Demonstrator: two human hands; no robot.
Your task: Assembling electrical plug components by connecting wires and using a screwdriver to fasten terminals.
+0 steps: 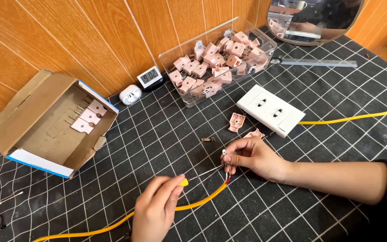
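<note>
A: Since the yellow cable (202,202) on the table (157,134) flops, where should one hold it?
B: Near its stripped end, where the right hand (254,157) has its grip pinching the tiny metal terminal (225,153); the left hand (155,210) has its grip pressed round a light screwdriver (189,180).

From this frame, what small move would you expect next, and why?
Probably a turn of the screwdriver: the left hand holds its yellow handle, with the tip reaching the metal terminal pinched in the right hand, where the yellow cable shows its bared red wire end.
</note>
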